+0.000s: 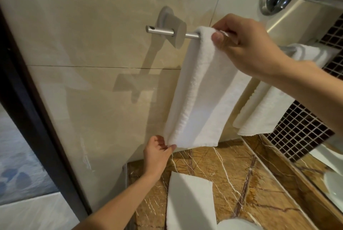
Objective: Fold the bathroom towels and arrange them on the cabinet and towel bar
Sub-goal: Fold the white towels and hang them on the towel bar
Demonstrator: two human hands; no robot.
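While a white towel (200,90) hangs over the towel bar (161,31), right hand (246,45) at 2 o'clock, fingers pinching its top fold; left hand (157,153) at 6 o'clock, fingers pinching its lower corner

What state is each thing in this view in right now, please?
Near towel: folded narrow, draped over the towel bar.
Far towel: hanging draped beside it, untouched.
Folded towel: lying flat on the marble countertop.
Left hand: pinches the near towel's lower corner.
Right hand: grips the near towel's top at the bar.
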